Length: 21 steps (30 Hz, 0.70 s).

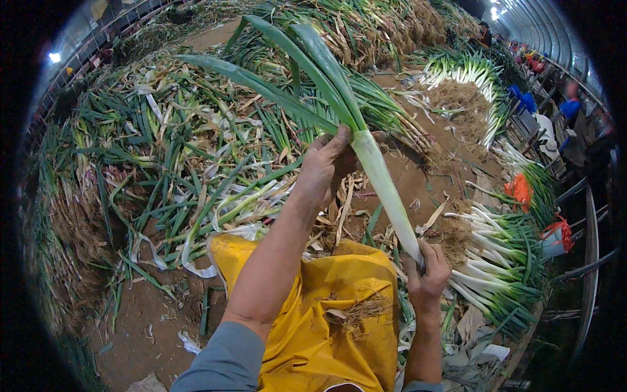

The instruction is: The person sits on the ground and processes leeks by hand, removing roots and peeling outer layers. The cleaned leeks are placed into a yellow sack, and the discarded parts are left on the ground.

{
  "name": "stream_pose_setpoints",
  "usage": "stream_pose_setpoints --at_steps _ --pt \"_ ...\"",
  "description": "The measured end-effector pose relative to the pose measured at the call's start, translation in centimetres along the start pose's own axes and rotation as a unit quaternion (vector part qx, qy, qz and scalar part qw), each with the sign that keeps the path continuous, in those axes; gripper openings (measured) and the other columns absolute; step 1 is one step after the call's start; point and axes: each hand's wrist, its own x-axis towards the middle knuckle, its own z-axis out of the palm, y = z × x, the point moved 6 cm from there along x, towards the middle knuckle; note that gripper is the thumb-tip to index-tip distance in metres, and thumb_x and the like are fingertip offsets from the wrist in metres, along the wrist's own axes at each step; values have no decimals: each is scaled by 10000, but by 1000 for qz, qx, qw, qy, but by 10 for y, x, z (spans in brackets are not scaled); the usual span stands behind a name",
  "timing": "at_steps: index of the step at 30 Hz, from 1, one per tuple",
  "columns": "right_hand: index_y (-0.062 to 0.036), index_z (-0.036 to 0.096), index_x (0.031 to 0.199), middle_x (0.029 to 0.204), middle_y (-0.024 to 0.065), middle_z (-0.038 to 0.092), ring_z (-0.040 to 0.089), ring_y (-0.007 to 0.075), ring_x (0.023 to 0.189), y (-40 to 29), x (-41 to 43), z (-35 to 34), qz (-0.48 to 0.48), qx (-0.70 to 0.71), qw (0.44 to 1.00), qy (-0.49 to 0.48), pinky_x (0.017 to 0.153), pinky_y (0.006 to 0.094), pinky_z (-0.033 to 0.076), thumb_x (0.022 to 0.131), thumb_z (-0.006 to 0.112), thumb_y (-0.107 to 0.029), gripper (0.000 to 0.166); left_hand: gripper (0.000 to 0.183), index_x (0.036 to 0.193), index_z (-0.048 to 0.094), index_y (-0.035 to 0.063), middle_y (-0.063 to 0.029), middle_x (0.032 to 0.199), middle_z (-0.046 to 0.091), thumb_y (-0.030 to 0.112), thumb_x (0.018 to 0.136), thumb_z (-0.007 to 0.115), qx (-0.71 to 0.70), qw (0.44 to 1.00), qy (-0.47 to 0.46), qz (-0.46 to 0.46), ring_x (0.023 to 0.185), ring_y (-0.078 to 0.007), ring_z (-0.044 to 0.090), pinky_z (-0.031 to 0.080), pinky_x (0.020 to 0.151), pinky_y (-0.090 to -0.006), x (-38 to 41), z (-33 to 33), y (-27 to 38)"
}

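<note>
A large green onion (384, 179) with a thick white shaft and broad green leaves slants across the middle of the view. Around its neck, where the leaves spread, my left hand (330, 157) is closed. Lower down, my right hand (427, 274) grips the root end, and its fingers hide the tip. A yellow apron (313, 304) covers my lap, with a tuft of dry root fibres (365, 311) lying on it. To the right of my right hand, several cleaned green onions (490, 259) lie in a row, white ends towards me.
Stripped leaves and peelings (196, 161) spread over the soil on the left. Untrimmed onion bundles (392, 115) lie ahead, and bigger heaps (382, 29) stand behind. On the right are an orange tie (519, 191), a pale bucket (556, 240) and a metal rail (590, 264). Farther back is a person (485, 35).
</note>
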Motion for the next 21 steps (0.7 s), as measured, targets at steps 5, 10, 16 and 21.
stream_pose_setpoints --at_steps 5,10,16,21 --pt "19 678 1144 969 189 689 682 360 772 6 -3 3 48 43 996 -65 691 422 539 846 784 -99 338 475 1281 628 29 -123 1148 726 446 1070 542 -38 998 -39 -11 1035 -279 712 554 952 -473 -2 9 3" --pt "38 698 1091 866 140 680 688 235 772 23 -10 3 155 167 965 -127 689 375 528 869 731 -119 274 502 1288 624 31 -125 1176 721 471 1052 568 -17 998 -60 9 1058 -276 698 540 946 -448 -7 15 13" --pt "60 709 1037 761 77 666 627 143 723 29 -18 -3 268 276 900 -205 672 327 500 869 669 -158 278 451 1310 611 29 -144 1194 720 379 1027 636 -40 994 -101 21 1076 -294 699 521 992 -451 -8 13 17" --pt "81 719 1057 805 74 682 627 140 740 46 -25 -2 295 289 875 -252 692 303 507 862 685 -254 389 398 1299 606 29 -176 1211 719 307 1018 658 -48 994 -100 -12 1128 -324 697 535 1009 -482 -11 20 11"
